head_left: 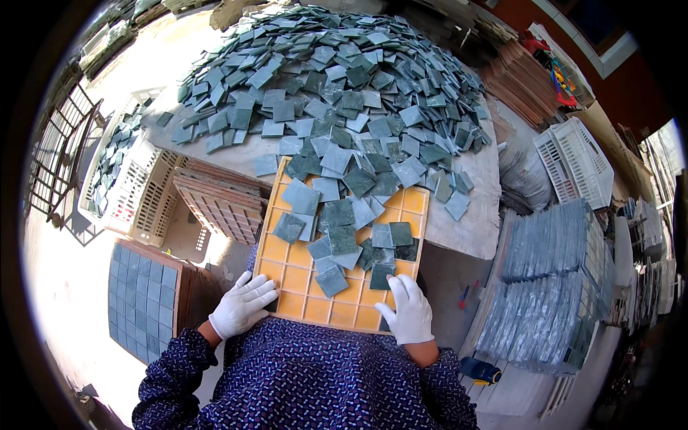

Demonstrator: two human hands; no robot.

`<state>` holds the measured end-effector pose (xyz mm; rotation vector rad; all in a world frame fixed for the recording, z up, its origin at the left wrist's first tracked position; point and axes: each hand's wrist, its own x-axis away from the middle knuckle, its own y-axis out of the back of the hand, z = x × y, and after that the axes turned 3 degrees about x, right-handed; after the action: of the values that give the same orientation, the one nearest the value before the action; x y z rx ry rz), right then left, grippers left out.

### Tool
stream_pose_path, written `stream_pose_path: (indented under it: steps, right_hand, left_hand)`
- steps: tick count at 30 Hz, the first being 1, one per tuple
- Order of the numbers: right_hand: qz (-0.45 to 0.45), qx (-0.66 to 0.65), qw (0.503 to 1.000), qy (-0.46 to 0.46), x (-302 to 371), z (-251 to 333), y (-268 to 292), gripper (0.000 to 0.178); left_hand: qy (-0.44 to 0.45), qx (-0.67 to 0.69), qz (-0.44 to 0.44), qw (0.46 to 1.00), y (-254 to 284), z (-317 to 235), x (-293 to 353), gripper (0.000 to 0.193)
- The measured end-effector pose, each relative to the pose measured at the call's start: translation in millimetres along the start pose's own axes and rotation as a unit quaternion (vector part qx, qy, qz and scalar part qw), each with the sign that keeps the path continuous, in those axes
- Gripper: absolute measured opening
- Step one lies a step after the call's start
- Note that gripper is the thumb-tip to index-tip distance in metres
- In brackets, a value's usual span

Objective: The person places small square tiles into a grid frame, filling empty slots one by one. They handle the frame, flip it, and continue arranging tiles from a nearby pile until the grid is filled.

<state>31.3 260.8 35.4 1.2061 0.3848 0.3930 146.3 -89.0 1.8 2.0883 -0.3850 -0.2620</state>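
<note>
Tile lies at index fingertip of right hand, thumb apart; left hand touches tray, grip unclear.

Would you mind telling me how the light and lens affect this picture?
In the head view, sunlit ground at upper left is washed out nearly to white; in the same view, plastic-wrapped tile stacks at right carry glare streaks, the fisheye leaves a curved black border, and the gloved left hand and right hand show no obvious blur.

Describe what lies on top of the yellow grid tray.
Loose green-grey tiles lie scattered, partly overlapping, on the yellow grid tray. Bare compartments show at its left. Anything in compartments fully beneath the tiles is hidden.
</note>
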Motion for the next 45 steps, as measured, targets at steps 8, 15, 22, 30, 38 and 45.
stream_pose_path:
  steps: [8,15,22,30,38,45]
  right_hand:
    - [0.013,-0.039,0.998,0.052,-27,-27,-5,0.063]
    - [0.01,-0.056,0.998,0.03,-2,-8,-6,0.061]
    - [0.075,-0.084,0.993,0.023,24,-6,-1,0.055]
    - [0.126,-0.091,0.987,0.029,38,1,-5,0.057]
    - [0.099,-0.086,0.991,0.024,35,7,-17,0.052]
    - [0.16,-0.087,0.983,0.038,22,12,-7,0.051]
  left_hand:
    - [0.009,-0.047,-0.111,0.993,-5,-33,-31,0.064]
    - [0.084,-0.062,-0.131,0.986,-27,-70,-115,0.078]
    - [0.076,0.157,-0.115,0.978,5,-52,-92,0.042]
    - [0.089,0.095,-0.105,0.986,7,-33,-52,0.04]
    - [0.103,-0.015,-0.027,0.994,-6,-46,-41,0.056]
    - [0.072,-0.026,-0.017,0.997,-15,-48,-36,0.055]
